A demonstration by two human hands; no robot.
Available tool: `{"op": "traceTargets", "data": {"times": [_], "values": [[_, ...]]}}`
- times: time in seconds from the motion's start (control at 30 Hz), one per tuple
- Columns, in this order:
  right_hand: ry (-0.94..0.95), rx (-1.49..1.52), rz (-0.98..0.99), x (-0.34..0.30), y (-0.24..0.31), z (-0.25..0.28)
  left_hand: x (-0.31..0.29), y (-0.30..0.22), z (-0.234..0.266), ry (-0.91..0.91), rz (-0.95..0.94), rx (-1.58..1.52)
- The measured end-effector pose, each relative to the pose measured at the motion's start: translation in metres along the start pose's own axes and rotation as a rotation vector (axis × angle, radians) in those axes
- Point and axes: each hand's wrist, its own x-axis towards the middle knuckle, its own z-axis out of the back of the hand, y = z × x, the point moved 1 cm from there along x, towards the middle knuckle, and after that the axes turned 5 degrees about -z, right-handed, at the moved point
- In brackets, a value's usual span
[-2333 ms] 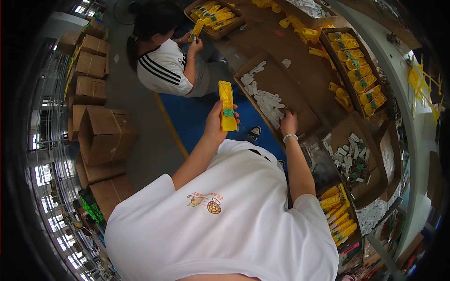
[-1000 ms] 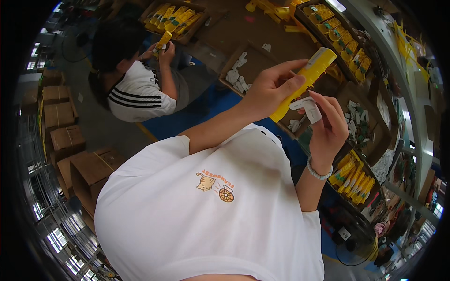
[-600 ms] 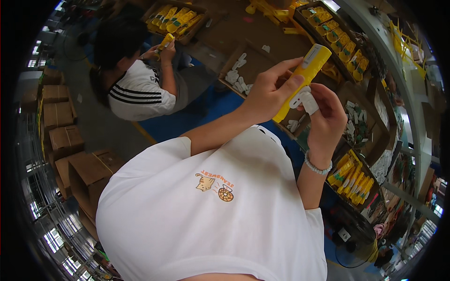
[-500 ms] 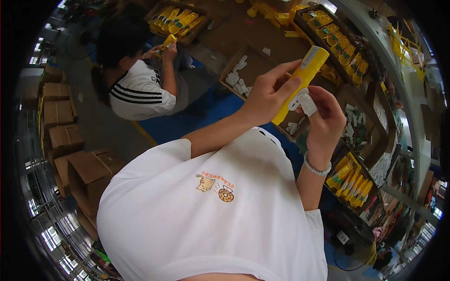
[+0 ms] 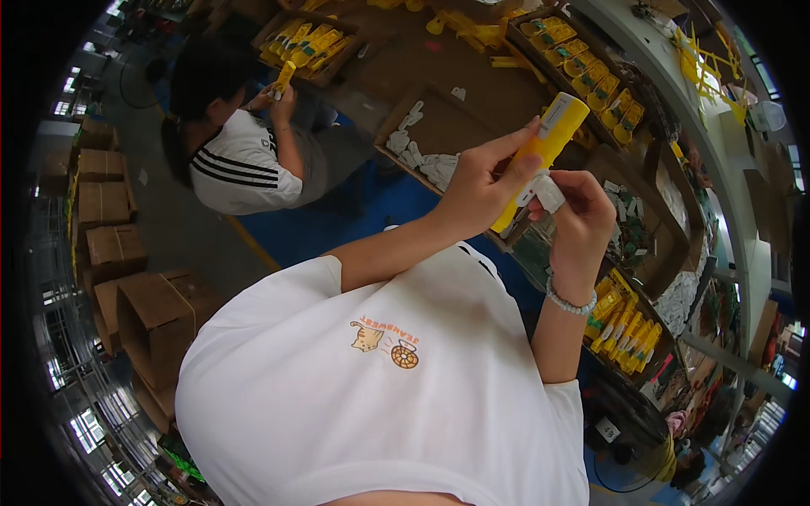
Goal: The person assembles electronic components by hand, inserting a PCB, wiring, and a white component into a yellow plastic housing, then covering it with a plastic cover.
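Observation:
My left hand (image 5: 483, 184) is closed round a long yellow plastic casing (image 5: 558, 126), which tilts up to the right and has a pale label on its upper part. My right hand (image 5: 588, 209), with a beaded bracelet at the wrist, is closed at the lower side of the casing. Its fingertips pinch a small white part (image 5: 526, 197) against the yellow plastic. White material (image 5: 549, 196) also shows at the right thumb; whether it is a finger cover or part of the piece, I cannot tell.
Below my hands a cardboard tray (image 5: 390, 145) holds several white pieces. Boxes of yellow casings stand at the far right (image 5: 582, 63), far left (image 5: 308, 42) and near right (image 5: 624, 325). Another box (image 5: 637, 223) holds small parts. A co-worker (image 5: 240, 164) sits at left, near stacked cartons (image 5: 152, 325).
The casing and both hands have shifted slightly, with the casing's top lower now. My grip stays on it. The background has moved a little to the left, and the co-worker's hands have moved.

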Motion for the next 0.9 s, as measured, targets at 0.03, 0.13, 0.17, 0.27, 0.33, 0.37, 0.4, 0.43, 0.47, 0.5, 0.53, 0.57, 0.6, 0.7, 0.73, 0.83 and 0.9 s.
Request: {"op": "traceTargets", "data": {"times": [0.03, 0.13, 0.17, 0.27, 0.33, 0.37, 0.4, 0.43, 0.47, 0.5, 0.53, 0.57, 0.6, 0.7, 0.73, 0.83, 0.9], "values": [[-0.003, 0.002, 0.0, 0.001, -0.002, 0.005, 0.002, 0.004, -0.006, -0.027, 0.009, -0.062], [0.053, 0.222, 0.022, -0.007, 0.0, 0.02, 0.004, 0.009, -0.027, -0.016, 0.143, -0.369], [-0.001, 0.223, 0.008, -0.012, 0.002, 0.025, 0.005, 0.011, -0.034, 0.002, 0.257, -0.608], [-0.163, 0.114, 0.119, -0.031, 0.004, 0.052, 0.006, 0.017, -0.06, 0.047, 0.286, -0.91], [-0.266, 0.0, 0.191, -0.049, 0.006, 0.079, 0.003, 0.026, -0.08, 0.101, 0.289, -0.985], [-0.276, 0.002, 0.192, -0.056, 0.006, 0.089, 0.0, 0.031, -0.091, 0.155, 0.294, -1.062], [-0.272, -0.019, 0.179, -0.063, 0.007, 0.099, -0.003, 0.033, -0.103, 0.162, 0.302, -1.061], [-0.267, -0.04, 0.166, -0.07, 0.009, 0.108, -0.005, 0.035, -0.114, 0.178, 0.302, -1.098], [-0.259, -0.027, 0.097, -0.076, 0.011, 0.115, -0.006, 0.038, -0.126, 0.202, 0.308, -1.138], [-0.279, -0.026, 0.099, -0.082, 0.011, 0.123, -0.008, 0.04, -0.139, 0.219, 0.322, -1.139], [-0.242, 0.005, 0.059, -0.086, 0.009, 0.129, -0.011, 0.042, -0.151, 0.214, 0.321, -1.125], [-0.212, 0.032, 0.022, -0.092, 0.007, 0.138, -0.013, 0.044, -0.166, 0.216, 0.324, -1.115], [-0.203, 0.06, 0.021, -0.099, 0.002, 0.148, -0.017, 0.047, -0.18, 0.243, 0.343, -1.123], [-0.219, 0.074, -0.019, -0.114, -0.012, 0.176, -0.025, 0.059, -0.212, 0.312, 0.13, -0.946], [-0.222, 0.006, -0.045, -0.121, -0.016, 0.188, -0.029, 0.067, -0.223, 0.305, 0.131, -0.878], [-0.236, -0.076, 0.093, -0.135, -0.042, 0.217, -0.046, 0.092, -0.256, 0.319, 0.19, -0.737], [-0.318, -0.075, 0.07, -0.148, -0.054, 0.234, -0.055, 0.11, -0.268, 0.318, 0.243, -0.656]]}}
